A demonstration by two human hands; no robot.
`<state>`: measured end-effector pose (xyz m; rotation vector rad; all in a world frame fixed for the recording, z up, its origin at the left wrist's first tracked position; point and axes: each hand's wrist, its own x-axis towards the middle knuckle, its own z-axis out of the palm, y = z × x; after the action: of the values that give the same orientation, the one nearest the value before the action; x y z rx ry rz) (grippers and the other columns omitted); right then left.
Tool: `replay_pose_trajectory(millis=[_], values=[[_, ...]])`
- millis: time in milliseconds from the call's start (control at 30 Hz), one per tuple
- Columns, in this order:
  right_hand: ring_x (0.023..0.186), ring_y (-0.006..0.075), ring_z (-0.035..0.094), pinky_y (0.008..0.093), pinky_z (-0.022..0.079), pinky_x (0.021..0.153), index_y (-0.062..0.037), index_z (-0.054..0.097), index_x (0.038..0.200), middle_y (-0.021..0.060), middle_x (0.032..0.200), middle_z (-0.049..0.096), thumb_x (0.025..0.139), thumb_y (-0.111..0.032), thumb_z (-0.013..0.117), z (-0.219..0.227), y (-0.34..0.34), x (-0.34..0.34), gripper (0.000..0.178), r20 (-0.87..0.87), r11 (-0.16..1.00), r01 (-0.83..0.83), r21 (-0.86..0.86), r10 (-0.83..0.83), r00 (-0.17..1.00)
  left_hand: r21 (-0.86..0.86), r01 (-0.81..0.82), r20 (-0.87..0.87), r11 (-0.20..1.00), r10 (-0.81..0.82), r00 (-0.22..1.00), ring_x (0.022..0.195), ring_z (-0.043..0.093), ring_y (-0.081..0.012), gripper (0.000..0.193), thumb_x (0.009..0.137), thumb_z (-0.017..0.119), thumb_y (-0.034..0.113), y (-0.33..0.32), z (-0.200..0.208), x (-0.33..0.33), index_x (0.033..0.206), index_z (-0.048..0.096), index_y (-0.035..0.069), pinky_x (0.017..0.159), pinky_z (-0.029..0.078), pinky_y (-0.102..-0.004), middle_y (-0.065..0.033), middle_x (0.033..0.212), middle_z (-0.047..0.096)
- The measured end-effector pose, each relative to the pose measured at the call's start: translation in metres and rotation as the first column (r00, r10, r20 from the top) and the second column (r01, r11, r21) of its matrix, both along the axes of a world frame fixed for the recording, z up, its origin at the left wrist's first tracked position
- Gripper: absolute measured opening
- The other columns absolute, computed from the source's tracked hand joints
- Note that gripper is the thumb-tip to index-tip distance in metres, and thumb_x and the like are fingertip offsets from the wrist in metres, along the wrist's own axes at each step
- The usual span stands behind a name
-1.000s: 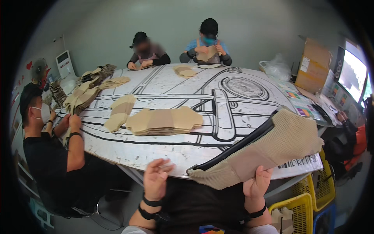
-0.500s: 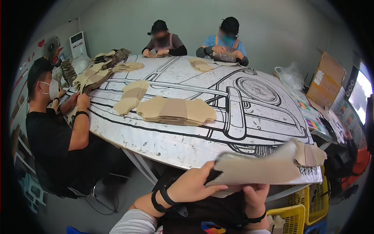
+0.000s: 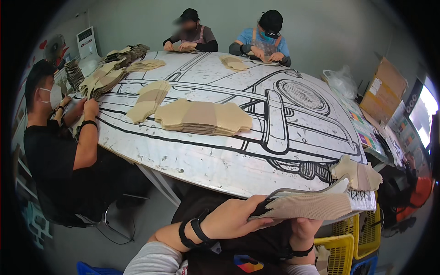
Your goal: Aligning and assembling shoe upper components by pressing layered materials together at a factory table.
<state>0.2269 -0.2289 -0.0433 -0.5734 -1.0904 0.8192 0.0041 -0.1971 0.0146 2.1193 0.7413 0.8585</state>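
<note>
A beige ribbed fabric piece (image 3: 309, 205) with a grey and black inner side is held up off the table's near edge. Its upper edge curls over and the grey lining shows along it. At its left end my left hand (image 3: 238, 217) is closed on it, thumb below and fingers on top or behind. From beneath, near the middle, my right hand (image 3: 306, 227) grips the lower edge; its fingers are partly hidden behind the fabric. Beyond it, at the table's right corner, lie similar flat beige pieces (image 3: 356, 174) with a browner middle band.
A stack of beige pieces (image 3: 204, 118) and a smaller pile (image 3: 149, 101) lie on the white table (image 3: 192, 158) with black line drawings. Co-workers handle pieces at the left (image 3: 59, 146) and far side. Yellow crates (image 3: 337, 252) stand below right; a cardboard box (image 3: 384, 94) stands at right.
The fabric piece's blurred, raised right end has come down, and its upper edge now curls with the lining showing. Both my hands keep hold of it. The view has shifted slightly.
</note>
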Motion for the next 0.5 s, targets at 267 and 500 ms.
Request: replay_pose_trajectory(millis=[267, 500], values=[[0.086, 0.0245, 0.059, 0.0334, 0.048, 0.075, -0.0017, 0.063, 0.085, 0.0153, 0.099, 0.059, 0.075, -0.018, 0.072, 0.013, -0.010, 0.002, 0.021, 0.268, 0.607, 0.649, 0.458, -0.791, 0.551, 0.065, -0.128, -0.004, 0.990, 0.128, 0.992, 0.064, 0.061, -0.0389, 0.044, 0.083, 0.064, 0.030, -0.010, -0.005, 0.001, 0.110, 0.049, -0.002, 0.055, 0.049, -0.0401, -0.0214, 0.073, 0.061], [0.081, 0.0239, 0.058, 0.0355, 0.045, 0.070, -0.0076, 0.062, 0.094, 0.0070, 0.097, 0.063, 0.061, -0.001, 0.074, 0.033, 0.004, -0.027, 0.035, 0.406, 0.597, 0.403, 0.693, -0.786, 0.466, -0.157, -0.198, 0.179, 0.968, 0.225, 0.958, 0.091, 0.061, -0.0218, 0.046, 0.080, 0.063, 0.010, -0.018, -0.012, -0.005, 0.119, 0.044, -0.004, 0.081, 0.046, -0.0312, -0.0161, 0.099, 0.063]])
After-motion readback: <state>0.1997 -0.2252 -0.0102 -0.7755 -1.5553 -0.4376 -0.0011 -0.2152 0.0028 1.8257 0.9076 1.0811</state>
